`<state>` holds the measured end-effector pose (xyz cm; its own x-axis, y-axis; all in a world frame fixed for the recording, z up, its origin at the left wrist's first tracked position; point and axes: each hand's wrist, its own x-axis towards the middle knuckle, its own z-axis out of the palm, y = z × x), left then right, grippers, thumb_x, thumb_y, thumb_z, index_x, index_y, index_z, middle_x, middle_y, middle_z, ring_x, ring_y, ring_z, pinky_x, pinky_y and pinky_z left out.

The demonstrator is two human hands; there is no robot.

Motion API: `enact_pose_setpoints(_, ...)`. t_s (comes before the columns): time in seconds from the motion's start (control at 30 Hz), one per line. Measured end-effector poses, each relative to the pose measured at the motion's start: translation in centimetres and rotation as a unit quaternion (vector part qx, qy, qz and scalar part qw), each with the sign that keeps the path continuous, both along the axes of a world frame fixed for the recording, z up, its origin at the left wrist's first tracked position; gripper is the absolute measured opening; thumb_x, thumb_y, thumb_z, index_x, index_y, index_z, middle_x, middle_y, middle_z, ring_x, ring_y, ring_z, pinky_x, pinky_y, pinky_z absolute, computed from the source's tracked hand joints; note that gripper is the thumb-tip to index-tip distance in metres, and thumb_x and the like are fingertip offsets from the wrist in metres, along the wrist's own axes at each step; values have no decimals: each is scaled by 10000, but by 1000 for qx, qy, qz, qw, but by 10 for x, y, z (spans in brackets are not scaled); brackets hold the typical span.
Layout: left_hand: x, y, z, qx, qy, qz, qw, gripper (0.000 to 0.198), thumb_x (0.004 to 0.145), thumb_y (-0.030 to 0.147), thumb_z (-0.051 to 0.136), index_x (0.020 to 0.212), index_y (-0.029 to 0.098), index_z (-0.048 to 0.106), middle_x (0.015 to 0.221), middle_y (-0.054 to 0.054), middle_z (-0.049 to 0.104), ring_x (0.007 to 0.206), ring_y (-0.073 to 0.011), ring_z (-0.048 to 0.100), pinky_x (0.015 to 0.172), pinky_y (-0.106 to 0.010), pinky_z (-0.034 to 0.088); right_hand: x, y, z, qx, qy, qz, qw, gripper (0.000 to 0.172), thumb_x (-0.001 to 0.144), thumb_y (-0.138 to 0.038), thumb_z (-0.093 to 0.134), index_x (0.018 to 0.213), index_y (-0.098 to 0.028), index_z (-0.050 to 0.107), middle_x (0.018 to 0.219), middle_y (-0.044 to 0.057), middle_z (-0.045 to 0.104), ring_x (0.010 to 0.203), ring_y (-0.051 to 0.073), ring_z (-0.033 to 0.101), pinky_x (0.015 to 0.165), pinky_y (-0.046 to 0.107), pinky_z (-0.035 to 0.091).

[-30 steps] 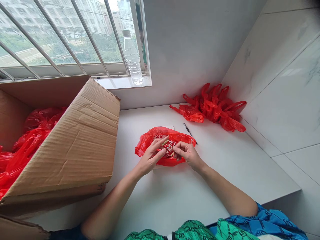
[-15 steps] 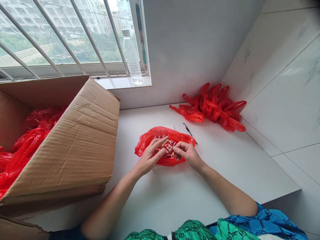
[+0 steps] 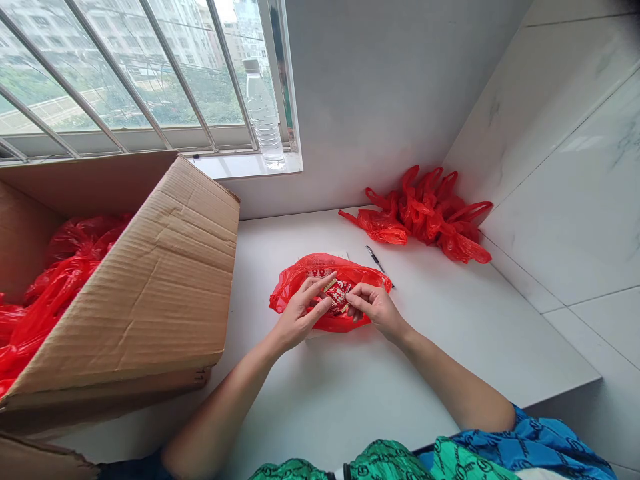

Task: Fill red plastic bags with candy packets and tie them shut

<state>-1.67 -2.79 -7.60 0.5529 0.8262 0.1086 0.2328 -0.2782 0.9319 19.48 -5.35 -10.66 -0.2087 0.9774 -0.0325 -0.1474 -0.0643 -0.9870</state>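
right now both hands are over an opened red plastic bag, which sits near the middle of the white worktop, its mouth facing up. inside it lies a red packet with pale printed lettering, showing between the two hands. the left hand comes in over the bag's near left side, its index finger stretched out and the thumb held apart, so those fingers are spread beside the packet. the right hand is at the packet's right edge, fingers curled and the thumb close to the index finger; i cannot tell whether they pinch the packet. something flat and white peeks out from beneath the bag. a black-and-clear pen lies just beyond the bag's right end. farther back, against the wall, is a bunch of red carrier bags with their handles sticking up. on the left stands a big open cardboard box with red plastic in it, and a clear water bottle stands upright on the windowsill behind.
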Motion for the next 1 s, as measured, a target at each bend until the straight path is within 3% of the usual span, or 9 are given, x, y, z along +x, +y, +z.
enact_pose_setpoints(0.43,0,0,1,14,12,3,1000,479,983,429,483,1455,349,455,1243,-77,525,1174,-227,518,974,-363,507,0,0,2,6,-10,-5,1000,289,870,-455,673,769,-191,614,654,-15,669,583,104,596,600,243,514)
enact_pose_setpoints(0.6,-3,3,2,58,36,62,996,451,987,406,478,1429,317,469,1228,-63,561,1031,-181,603,886,-326,542,5,2,2,28,-45,-46,998,292,879,-474,649,791,-196,624,687,-6,677,616,120,612,619,254,516)
enact_pose_setpoints(0.77,-6,6,-7,171,210,115,956,270,975,348,485,1204,274,607,1149,-29,645,882,-169,639,766,-316,513,8,3,-2,77,-146,-88,982,279,896,-476,610,833,-207,646,701,-3,663,611,141,610,615,275,507)
enact_pose_setpoints(0.9,-7,6,-20,224,338,65,912,260,935,438,551,1080,242,641,996,-36,664,853,-206,638,671,-304,479,6,1,-3,139,-267,-111,947,262,933,-448,549,851,-226,660,701,-3,671,591,151,599,604,282,471)
enact_pose_setpoints(1.0,-7,6,-26,256,377,36,890,271,901,442,603,1061,227,641,953,-54,634,845,-223,621,680,-313,471,6,1,-3,147,-296,-115,937,262,946,-442,524,855,-240,663,733,6,694,610,169,618,626,300,478)
